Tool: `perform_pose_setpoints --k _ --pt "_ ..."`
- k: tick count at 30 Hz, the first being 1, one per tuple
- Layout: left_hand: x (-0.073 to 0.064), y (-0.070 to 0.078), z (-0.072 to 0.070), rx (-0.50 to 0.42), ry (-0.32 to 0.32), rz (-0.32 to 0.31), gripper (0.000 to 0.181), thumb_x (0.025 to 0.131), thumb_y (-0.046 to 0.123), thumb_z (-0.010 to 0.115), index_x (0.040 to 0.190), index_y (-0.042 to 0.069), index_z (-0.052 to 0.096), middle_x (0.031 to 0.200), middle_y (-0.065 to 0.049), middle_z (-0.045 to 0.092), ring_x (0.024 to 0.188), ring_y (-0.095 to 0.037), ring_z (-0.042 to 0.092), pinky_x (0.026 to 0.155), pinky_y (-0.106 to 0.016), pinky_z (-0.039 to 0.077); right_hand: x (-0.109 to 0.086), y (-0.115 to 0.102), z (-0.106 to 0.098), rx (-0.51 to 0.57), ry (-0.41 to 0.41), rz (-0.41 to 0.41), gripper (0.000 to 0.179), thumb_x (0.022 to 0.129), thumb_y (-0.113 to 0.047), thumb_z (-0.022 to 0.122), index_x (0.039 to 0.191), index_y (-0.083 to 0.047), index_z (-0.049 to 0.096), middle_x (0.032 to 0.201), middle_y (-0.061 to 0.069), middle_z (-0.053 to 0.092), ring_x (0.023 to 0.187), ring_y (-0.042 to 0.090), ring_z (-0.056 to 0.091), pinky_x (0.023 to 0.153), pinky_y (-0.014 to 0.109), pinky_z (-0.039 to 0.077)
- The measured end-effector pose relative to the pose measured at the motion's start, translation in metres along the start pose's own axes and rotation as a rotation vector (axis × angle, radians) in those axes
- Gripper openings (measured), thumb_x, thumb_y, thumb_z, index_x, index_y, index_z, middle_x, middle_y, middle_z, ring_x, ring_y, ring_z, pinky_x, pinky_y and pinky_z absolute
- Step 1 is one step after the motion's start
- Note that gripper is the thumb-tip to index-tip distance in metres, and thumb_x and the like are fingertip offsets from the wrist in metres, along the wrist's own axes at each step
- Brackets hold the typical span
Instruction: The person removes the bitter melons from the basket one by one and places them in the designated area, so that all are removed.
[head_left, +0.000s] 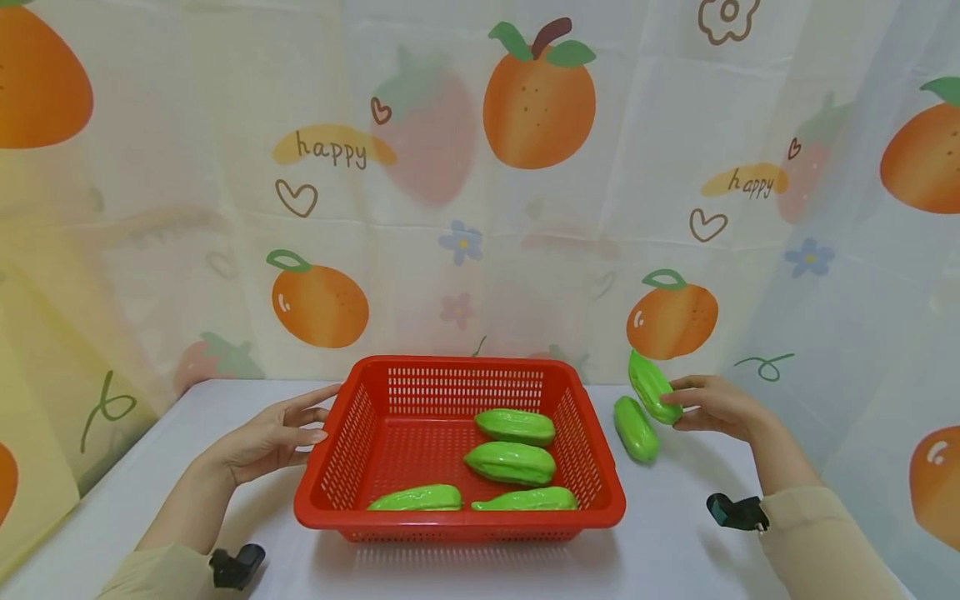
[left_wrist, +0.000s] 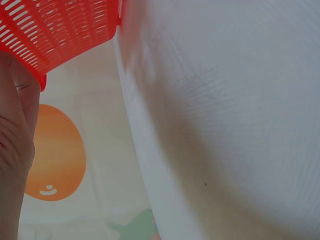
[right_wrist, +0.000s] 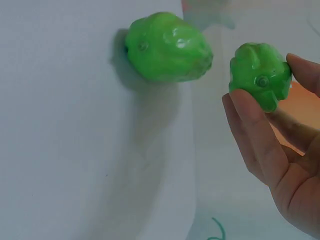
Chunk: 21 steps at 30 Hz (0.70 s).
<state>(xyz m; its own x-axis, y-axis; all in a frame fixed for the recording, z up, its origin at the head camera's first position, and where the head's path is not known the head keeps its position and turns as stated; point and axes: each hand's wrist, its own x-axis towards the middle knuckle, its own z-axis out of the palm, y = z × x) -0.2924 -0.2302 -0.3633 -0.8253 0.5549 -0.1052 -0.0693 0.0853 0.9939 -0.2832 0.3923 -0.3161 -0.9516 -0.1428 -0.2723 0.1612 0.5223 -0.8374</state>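
My right hand (head_left: 712, 406) pinches a glossy green bitter melon (head_left: 654, 387) between thumb and fingers, raised above the table right of the basket. In the right wrist view its stem end faces the camera. Close by, a second bitter melon (head_left: 636, 429) lies on the table, beside the right wall of the red plastic basket (head_left: 459, 518). Several more of the same kind are inside the basket: two in its right half, such as this melon (head_left: 512, 463), and two by the front wall, partly hidden. My left hand (head_left: 273, 435) touches the basket's left rim with relaxed fingers.
The basket stands on a white-covered table (head_left: 697, 533). Behind and around it hangs a pale curtain (head_left: 525, 275) printed with oranges and strawberries. Black devices (head_left: 236, 567) are worn at both wrists.
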Motion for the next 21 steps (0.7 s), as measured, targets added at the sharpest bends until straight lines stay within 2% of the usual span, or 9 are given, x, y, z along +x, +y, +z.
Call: perform_pose_setpoints --k 12,21 --pt "0.001 0.000 0.000 0.007 -0.011 0.007 0.074 0.098 0.015 0.055 0.159 0.015 0.013 0.117 0.004 0.060 0.104 -0.012 0.065 0.093 -0.038 0.058 -0.003 0.027 -0.003 0.067 -0.003 0.051 0.072 0.099 -0.023 0.057 0.146 0.018 0.021 0.113 0.008 0.055 0.081 0.010 0.066 0.081 0.025 0.060" --pt "0.001 -0.001 -0.002 0.001 -0.013 0.007 0.075 0.098 0.015 0.055 0.159 0.015 0.013 0.117 0.004 0.060 0.104 -0.012 0.065 0.093 -0.038 0.058 -0.004 0.043 -0.004 0.074 0.001 0.092 0.071 0.099 -0.023 0.056 0.145 0.020 0.021 0.114 0.009 0.053 0.085 0.011 0.063 0.079 0.022 0.059"
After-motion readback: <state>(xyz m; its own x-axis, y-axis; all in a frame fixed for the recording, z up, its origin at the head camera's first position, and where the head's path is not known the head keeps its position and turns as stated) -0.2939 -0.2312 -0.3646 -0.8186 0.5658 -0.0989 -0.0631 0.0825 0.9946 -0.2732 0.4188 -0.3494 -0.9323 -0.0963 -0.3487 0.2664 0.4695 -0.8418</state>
